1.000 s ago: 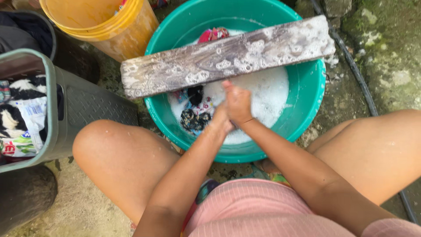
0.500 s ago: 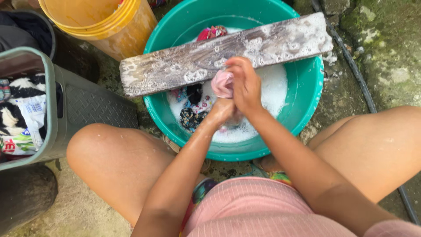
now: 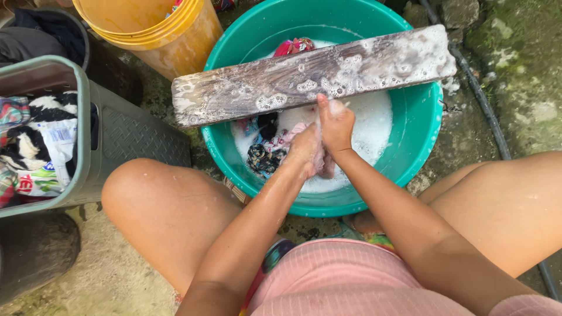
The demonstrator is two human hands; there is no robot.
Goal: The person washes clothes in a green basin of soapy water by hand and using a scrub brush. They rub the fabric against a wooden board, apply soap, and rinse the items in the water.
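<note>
Nearest the camera, pink ribbed shorts [image 3: 345,275] and two bare, wet knees frame the work. Between them both forearms reach forward into a teal plastic basin [image 3: 418,140]. Half a second ago the hands were raised against the board with a pink cloth bunched up in plain sight; now they have dropped back to the water, and the pink garment [image 3: 321,164] is pressed between them, only its edges showing at the suds. That up-and-down change reads as one stroke of a scrubbing rhythm, the cloth being rubbed on itself.

Fingers of the left hand [image 3: 304,151] are curled closed around the soft wet fabric; the right hand [image 3: 335,126] is clamped over it too, fingers together, one fingertip lifted to the edge of the board.

Around the hands floats thick white foam [image 3: 366,126], with dark floral clothes [image 3: 263,158] soaking to the left. Across the rim lies a rough, grey, weathered wooden plank [image 3: 281,85], flecked with lather. Beyond it pokes a red patterned cloth [image 3: 294,45].

Further left stand a grey-green ribbed laundry basket [image 3: 117,140] and a smooth yellow bucket [image 3: 170,35]; a black hose [image 3: 480,105] crosses mossy concrete on the right.
</note>
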